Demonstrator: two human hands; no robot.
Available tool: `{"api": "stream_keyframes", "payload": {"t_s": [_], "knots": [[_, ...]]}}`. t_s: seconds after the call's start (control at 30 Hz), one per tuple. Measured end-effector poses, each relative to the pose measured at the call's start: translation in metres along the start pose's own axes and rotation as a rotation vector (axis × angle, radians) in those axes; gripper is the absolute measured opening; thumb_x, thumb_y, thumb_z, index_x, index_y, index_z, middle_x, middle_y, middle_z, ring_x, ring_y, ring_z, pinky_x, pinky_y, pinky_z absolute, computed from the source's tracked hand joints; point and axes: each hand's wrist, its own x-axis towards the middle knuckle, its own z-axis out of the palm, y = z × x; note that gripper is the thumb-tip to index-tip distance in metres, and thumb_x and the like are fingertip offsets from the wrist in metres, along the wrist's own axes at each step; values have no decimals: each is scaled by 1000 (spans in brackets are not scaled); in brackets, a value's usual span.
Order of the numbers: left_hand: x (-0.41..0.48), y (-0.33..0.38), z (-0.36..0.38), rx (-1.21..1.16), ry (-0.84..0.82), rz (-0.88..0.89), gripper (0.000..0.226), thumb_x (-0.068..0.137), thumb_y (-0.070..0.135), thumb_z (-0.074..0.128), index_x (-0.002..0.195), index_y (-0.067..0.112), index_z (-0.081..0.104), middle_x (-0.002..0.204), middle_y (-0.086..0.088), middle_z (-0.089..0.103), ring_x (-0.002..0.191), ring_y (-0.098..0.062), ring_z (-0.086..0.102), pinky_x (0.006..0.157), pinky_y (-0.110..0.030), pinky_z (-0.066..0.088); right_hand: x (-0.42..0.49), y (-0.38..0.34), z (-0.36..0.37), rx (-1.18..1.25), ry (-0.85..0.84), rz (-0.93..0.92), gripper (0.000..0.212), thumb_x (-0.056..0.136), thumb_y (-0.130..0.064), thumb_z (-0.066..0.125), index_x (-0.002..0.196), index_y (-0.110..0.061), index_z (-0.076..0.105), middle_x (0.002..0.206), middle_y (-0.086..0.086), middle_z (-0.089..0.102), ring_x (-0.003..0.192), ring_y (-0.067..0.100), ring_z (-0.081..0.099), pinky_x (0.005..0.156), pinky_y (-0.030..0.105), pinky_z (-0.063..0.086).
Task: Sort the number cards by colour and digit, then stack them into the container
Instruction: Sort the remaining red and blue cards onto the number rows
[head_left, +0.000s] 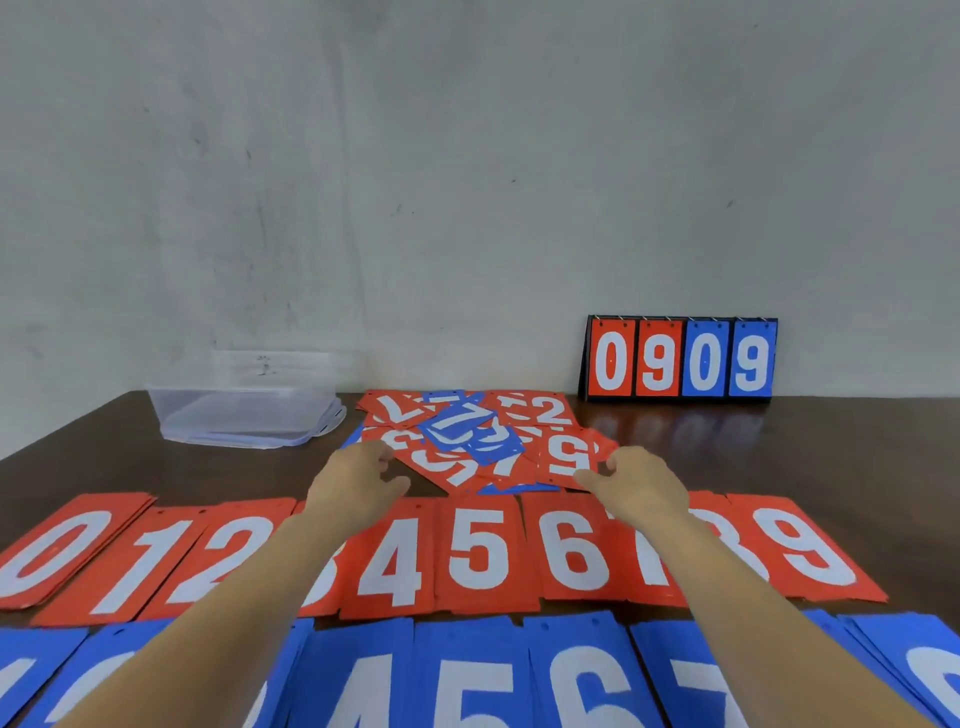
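Note:
A loose pile of mixed red and blue number cards (483, 436) lies mid-table. My left hand (358, 480) hovers at the pile's left edge, fingers loosely curled, holding nothing. My right hand (641, 486) is at the pile's right edge. Its thumb and fingertips are at the near corner of a red 9 card (569, 452); whether they pinch it I cannot tell. A sorted row of red cards (478, 551) runs from 0 to 9 below my hands. A row of blue cards (467, 675) lies nearest me. The clear plastic container (244, 415) stands at the back left.
A flip scoreboard (680, 361) reading 0909 stands against the grey wall at the back right. Dark wooden table (753, 447) shows bare between the scoreboard and the red row. My forearms cross over both sorted rows.

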Motion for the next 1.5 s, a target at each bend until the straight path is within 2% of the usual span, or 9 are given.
{"api": "stream_keyframes", "payload": {"t_s": [0.13, 0.37, 0.53, 0.7, 0.9, 1.1, 1.17, 1.33, 1.5], "knots": [[37, -17, 13, 12, -6, -25, 44, 90, 28, 65, 130, 12, 57, 124, -5, 63, 107, -18, 61, 89, -29, 49, 25, -9, 21, 11, -29, 100, 65, 82, -66, 58, 123, -16, 53, 118, 5, 62, 105, 23, 61, 87, 36, 54], [91, -32, 32, 128, -12, -22, 48, 94, 35, 58, 136, 14, 53, 138, -10, 51, 120, -25, 53, 95, -35, 46, 51, -27, 48, -113, -58, 135, 88, 81, -71, 53, 144, -13, 33, 146, 13, 42, 133, 32, 40, 106, 44, 38], [118, -44, 41, 256, -53, -67, 47, 95, 46, 52, 126, 11, 52, 131, -12, 52, 119, -29, 50, 99, -45, 46, 62, -34, 55, -169, -59, 136, 84, 85, -62, 58, 146, -12, 27, 149, 14, 37, 138, 33, 34, 109, 43, 34], [143, -43, 47, 260, -50, -5, 61, 94, 52, 49, 139, 11, 41, 146, -10, 44, 133, -30, 41, 107, -47, 39, 69, -36, 54, -124, -60, 132, 73, 87, -50, 64, 142, -14, 32, 146, 13, 40, 134, 31, 38, 107, 42, 36], [159, -32, 56, 367, -251, 120, 62, 100, 52, 37, 149, 15, 30, 156, -6, 30, 142, -23, 32, 116, -43, 21, 73, -36, 55, -117, -61, 109, 62, 90, -42, 62, 139, -17, 36, 140, 10, 45, 129, 28, 41, 104, 39, 39], [146, -31, 43, 688, -233, 220, 44, 104, 44, 25, 118, 18, 57, 126, -1, 60, 117, -20, 53, 107, -37, 27, 70, -33, 57, -168, -48, 77, 56, 94, -48, 54, 137, -16, 40, 139, 8, 48, 128, 27, 42, 104, 39, 38], [131, -35, 42, 741, -204, 284, 36, 105, 33, 29, 124, 20, 56, 127, 2, 60, 117, -20, 53, 105, -37, 28, 68, -33, 57, -163, -46, 72, 55, 95, -47, 52, 139, -16, 39, 139, 9, 47, 128, 27, 42, 104, 39, 38], [113, -42, 36, 583, -162, 363, 39, 102, 24, 38, 138, 30, 49, 141, 6, 52, 130, -17, 45, 109, -37, 25, 67, -34, 56, -46, -56, 87, 58, 94, -39, 57, 143, -16, 37, 141, 11, 45, 129, 29, 40, 103, 40, 38], [138, -44, 26, 400, -127, 291, 58, 93, 44, 55, 146, 26, 39, 151, 0, 40, 139, -20, 36, 114, -39, 24, 66, -36, 58, -101, -12, 191, 97, 78, -66, 64, 147, -10, 26, 149, 16, 33, 137, 34, 33, 109, 44, 33]]}}
